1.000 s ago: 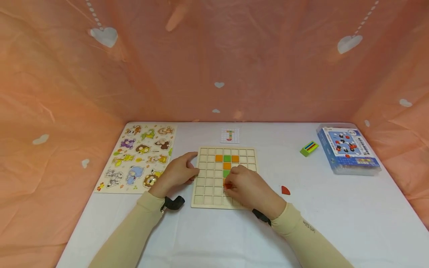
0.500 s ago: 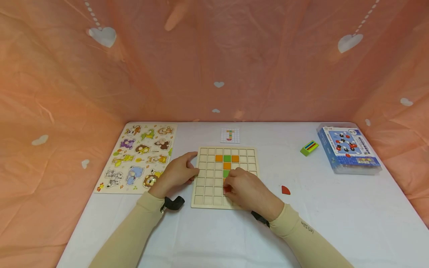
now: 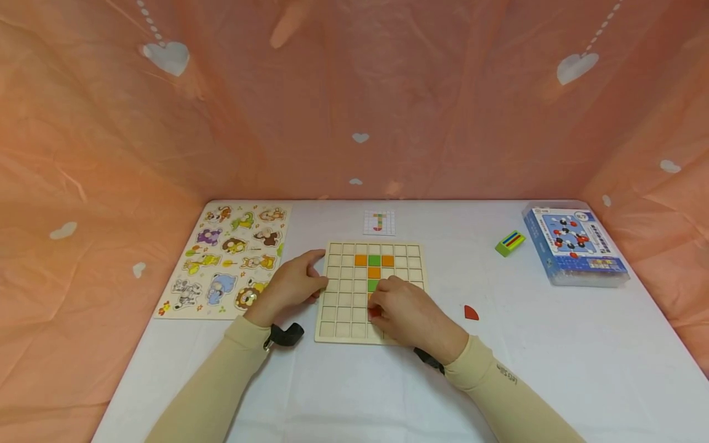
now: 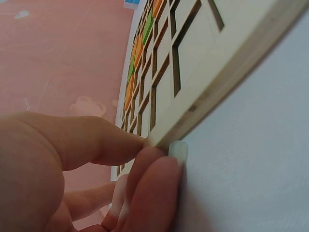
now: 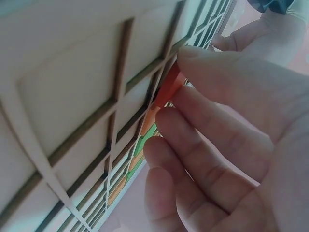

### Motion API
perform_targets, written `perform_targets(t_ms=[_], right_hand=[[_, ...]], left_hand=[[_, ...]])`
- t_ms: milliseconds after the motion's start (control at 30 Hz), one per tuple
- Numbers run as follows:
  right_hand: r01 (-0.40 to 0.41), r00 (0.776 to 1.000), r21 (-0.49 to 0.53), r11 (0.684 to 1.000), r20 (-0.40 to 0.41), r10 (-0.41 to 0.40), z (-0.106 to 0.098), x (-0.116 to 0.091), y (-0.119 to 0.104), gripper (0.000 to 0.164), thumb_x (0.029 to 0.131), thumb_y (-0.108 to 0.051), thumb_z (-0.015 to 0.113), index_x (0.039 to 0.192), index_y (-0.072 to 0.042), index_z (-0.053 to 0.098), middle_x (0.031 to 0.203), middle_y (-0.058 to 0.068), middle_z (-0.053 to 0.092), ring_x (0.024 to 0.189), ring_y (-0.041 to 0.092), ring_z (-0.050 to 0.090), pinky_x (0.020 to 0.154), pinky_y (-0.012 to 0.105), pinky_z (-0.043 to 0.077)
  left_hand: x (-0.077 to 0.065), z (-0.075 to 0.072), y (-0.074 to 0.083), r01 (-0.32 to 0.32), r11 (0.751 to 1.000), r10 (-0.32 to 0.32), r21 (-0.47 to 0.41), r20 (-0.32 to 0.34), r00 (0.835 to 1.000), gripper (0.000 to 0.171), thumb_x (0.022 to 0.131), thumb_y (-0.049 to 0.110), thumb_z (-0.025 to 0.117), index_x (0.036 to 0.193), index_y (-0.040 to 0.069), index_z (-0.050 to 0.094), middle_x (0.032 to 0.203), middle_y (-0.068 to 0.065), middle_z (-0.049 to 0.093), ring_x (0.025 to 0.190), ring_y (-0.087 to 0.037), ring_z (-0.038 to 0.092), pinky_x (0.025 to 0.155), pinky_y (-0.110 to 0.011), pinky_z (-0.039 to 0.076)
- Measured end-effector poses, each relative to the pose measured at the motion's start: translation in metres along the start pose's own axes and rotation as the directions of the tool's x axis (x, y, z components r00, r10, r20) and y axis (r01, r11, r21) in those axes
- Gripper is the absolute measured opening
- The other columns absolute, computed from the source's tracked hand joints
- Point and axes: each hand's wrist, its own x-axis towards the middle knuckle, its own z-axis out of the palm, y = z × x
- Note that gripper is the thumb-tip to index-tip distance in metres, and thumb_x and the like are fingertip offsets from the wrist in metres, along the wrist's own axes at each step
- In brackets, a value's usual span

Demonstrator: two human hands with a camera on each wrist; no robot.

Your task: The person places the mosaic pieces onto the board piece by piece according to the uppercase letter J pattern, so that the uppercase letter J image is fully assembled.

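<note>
A square wooden grid board point(image 3: 343, 299) lies mid-table, with several orange tiles point(image 3: 360, 260) and green tiles point(image 3: 374, 261) set in its cells in a T-like shape. My left hand point(image 3: 293, 282) holds the board's left edge; in the left wrist view, thumb and fingers meet at the board's rim point(image 4: 193, 108). Over the lower part of the tile column, my right hand point(image 3: 407, 312) pinches a red tile point(image 5: 170, 88) between thumb and index finger, right at a cell just below an orange tile. The hand hides most of this red tile in the head view.
A red quarter-round piece point(image 3: 471, 312) lies right of the board. Behind the board is a small pattern card point(image 3: 379, 223) with a J-like figure. An animal puzzle board point(image 3: 229, 261) sits left; a green block point(image 3: 509, 243) and a boxed molecule set point(image 3: 576, 246) stand right.
My right hand has shifted slightly down the board with the red tile, then stayed nearly still. My left hand keeps its place at the board's edge.
</note>
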Motion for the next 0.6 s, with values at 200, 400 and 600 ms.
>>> perform_targets(t_ms=[200,400,600], right_hand=[[-0.010,1.000,0.004,1.000,0.010,0.010,-0.0001,0.0002,0.0003,0.008,0.081,-0.013,0.077,0.084,-0.021,0.076,0.083,-0.010,0.061,0.082,0.009,0.052,0.071,0.025,0.049],[-0.041,0.999,0.025,0.999,0.016,0.041,-0.0025,-0.0005,0.0020,0.011,0.081,-0.012,0.076,0.084,-0.023,0.076,0.085,-0.010,0.061,0.088,0.010,0.054,0.073,0.027,0.051],[-0.058,0.998,0.043,0.997,0.014,0.058,-0.0031,-0.0013,0.0050,0.010,0.083,-0.015,0.078,0.083,-0.025,0.076,0.087,-0.010,0.061,0.093,0.010,0.056,0.075,0.028,0.052]], left_hand=[[0.0001,0.0003,-0.0003,-0.006,1.000,0.006,0.002,0.001,1.000,0.069,0.092,0.022,0.070,0.154,0.021,0.040,0.087,-0.006,0.066,0.064,-0.017,0.065,0.060,-0.028,0.054],[-0.0006,0.0006,0.0003,-0.004,1.000,0.004,-0.008,0.000,1.000,0.069,0.092,0.021,0.070,0.154,0.021,0.040,0.088,-0.007,0.066,0.065,-0.017,0.065,0.059,-0.028,0.055],[-0.0012,0.0004,0.0005,-0.013,1.000,0.013,-0.013,-0.002,1.000,0.069,0.091,0.020,0.069,0.154,0.020,0.040,0.086,-0.007,0.066,0.064,-0.017,0.065,0.059,-0.029,0.055]])
